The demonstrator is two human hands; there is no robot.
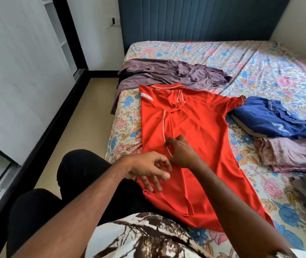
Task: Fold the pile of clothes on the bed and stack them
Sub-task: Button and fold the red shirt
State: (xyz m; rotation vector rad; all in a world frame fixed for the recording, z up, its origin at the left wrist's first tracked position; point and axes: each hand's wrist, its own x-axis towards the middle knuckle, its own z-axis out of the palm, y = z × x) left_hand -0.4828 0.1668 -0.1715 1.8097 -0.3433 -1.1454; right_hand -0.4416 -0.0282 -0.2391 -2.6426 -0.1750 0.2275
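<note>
Red shirt (pixel 195 127) flat on bed | right hand (pixel 182 152) pinching its fold | left hand (pixel 148 169) released above hem

Red polo shirt (pixel 195 127): smooth synthetic-looking knit, slight sheen. Purple garment (pixel 167 75): silky, soft lustre, crumpled. Blue shirt (pixel 271 116): matt woven cloth. Floral bedsheet (pixel 260 71): matt printed cloth. Headboard (pixel 195 19): ribbed upholstery.
</note>
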